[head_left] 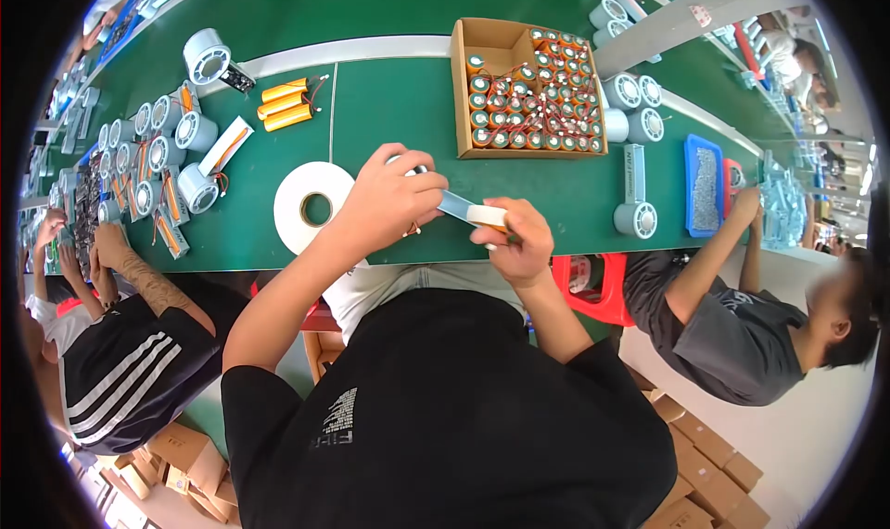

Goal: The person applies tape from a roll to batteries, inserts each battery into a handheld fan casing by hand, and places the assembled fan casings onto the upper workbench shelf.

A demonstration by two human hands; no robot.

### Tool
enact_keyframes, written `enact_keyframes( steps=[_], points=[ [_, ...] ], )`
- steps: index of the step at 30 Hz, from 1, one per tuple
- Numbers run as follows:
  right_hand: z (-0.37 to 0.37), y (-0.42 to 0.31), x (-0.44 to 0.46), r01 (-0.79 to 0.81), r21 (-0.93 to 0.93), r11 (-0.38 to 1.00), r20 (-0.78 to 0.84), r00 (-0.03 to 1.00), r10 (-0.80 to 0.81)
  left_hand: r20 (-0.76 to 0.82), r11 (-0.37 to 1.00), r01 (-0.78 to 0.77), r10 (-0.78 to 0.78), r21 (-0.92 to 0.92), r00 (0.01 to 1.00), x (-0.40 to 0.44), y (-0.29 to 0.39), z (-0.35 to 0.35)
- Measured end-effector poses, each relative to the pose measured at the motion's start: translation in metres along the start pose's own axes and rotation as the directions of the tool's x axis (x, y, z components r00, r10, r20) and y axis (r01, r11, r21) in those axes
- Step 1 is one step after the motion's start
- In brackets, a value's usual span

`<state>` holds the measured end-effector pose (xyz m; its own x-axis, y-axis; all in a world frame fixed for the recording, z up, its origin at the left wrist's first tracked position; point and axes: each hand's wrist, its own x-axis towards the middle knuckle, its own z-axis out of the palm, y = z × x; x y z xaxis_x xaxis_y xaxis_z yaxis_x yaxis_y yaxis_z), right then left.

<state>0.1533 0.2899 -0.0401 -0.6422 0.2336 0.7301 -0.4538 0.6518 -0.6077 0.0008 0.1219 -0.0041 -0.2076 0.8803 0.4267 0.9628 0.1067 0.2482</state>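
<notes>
My left hand [394, 200] is closed around the head end of a light-blue handheld fan casing [454, 204], and its fingers hide most of that end. At the casing's other end, my right hand [521, 242] pinches an orange battery [503, 230] with a white piece [487, 216] against it. How far the battery sits inside the handle is hidden by my fingers. Thin wires show below my left hand. Beside that hand, a roll of white tape [295, 209] lies flat on the green table [389, 93].
A cardboard box [487, 38] of upright wired batteries stands ahead. Three loose orange batteries [286, 104] lie left of it. Fan casings [197, 132] crowd the left; another fan [636, 218] lies right, near a blue tray [692, 186]. People sit on both sides.
</notes>
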Motion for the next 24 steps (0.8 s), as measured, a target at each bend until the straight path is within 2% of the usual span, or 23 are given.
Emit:
enact_keyframes(
  steps=[3, 7, 12, 17, 24],
  points=[
    [-0.001, -0.008, 0.018, 0.047, -0.161, 0.986, 0.135, 0.991, -0.025, 0.011, 1.0, 0.001, -0.001, -0.002, 1.0, -0.001, -0.002, -0.002],
    [0.002, -0.009, 0.038, 0.168, -0.221, 0.961, 0.407, 0.911, -0.066, -0.029, 1.0, -0.02, 0.02, -0.016, 0.999, -0.004, -0.002, 0.001],
    [0.005, -0.008, 0.051, 0.226, -0.248, 0.942, 0.57, 0.82, -0.047, -0.092, 0.997, -0.02, 0.013, -0.071, 0.996, -0.008, -0.004, 0.0],
    [0.009, -0.015, 0.062, 0.116, -0.279, 0.953, 0.63, 0.772, 0.09, -0.154, 0.973, -0.049, 0.014, -0.224, 0.988, -0.013, -0.012, 0.001],
    [0.016, -0.01, 0.063, 0.074, -0.333, 0.94, 0.726, 0.656, 0.206, -0.16, 0.951, -0.017, -0.035, -0.307, 0.986, -0.017, -0.018, -0.001]
  ],
)
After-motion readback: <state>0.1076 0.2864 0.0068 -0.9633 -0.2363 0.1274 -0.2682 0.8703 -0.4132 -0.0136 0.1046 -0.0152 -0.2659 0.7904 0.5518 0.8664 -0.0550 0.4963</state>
